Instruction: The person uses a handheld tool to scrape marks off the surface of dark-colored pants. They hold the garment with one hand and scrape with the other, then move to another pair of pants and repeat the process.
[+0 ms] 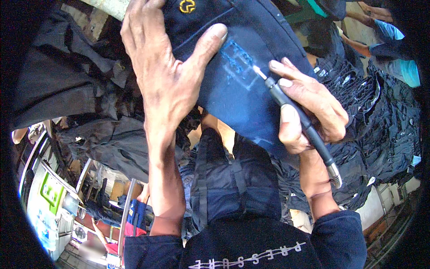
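A: The left hand (pixel 163 76) lies spread flat on the dark blue denim garment (pixel 251 89), thumb stretched toward the pale scraped patch (pixel 237 62). Is that enough hold?

B: I judge so, provided the cloth under the patch stays taut; the thumb sits just beside the worn marks, which helps.

A: And the right hand (pixel 304 107)?

B: It is closed like a pen grip round the slim black rotary tool with a metal tip (pixel 291 110), the tip touching the patch's right edge. Light, short strokes seem best here, so the fabric frays without tearing.

A: The heap of dark garments (pixel 380 125) right of that hand?

B: Well apart, no hindrance.
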Tool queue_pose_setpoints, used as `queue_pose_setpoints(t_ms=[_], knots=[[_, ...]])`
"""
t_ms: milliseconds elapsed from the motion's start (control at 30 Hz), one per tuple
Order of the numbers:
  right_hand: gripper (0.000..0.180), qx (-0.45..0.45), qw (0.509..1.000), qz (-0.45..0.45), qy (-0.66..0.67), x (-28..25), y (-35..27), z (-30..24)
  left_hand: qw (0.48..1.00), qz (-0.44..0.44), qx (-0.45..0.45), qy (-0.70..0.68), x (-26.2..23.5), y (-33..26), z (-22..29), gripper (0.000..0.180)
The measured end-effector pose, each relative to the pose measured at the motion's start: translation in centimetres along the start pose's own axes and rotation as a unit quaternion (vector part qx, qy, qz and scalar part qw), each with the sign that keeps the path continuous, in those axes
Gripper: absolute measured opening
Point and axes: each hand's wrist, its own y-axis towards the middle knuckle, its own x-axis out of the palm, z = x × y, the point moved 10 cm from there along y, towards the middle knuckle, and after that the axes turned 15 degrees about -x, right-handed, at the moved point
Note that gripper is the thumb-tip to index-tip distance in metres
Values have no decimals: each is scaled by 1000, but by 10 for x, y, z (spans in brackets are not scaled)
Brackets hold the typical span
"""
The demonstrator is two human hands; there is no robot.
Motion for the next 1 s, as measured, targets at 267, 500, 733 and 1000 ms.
queue_pose_setpoints(t_ms=[267,500,733,1000], knots=[[24,-18,999,-37,-12,12,3,-4,999,-14,23,-34,-5,-4,5,75],[24,-7,998,-39,-38,10,4,-4,999,-9,31,-36,-5,-4,7,75],[25,0,997,-27,-68,7,2,-4,998,15,48,-46,-5,-3,6,74],[23,-35,998,-41,-35,17,-1,-19,999,18,-5,49,-6,3,4,65]])
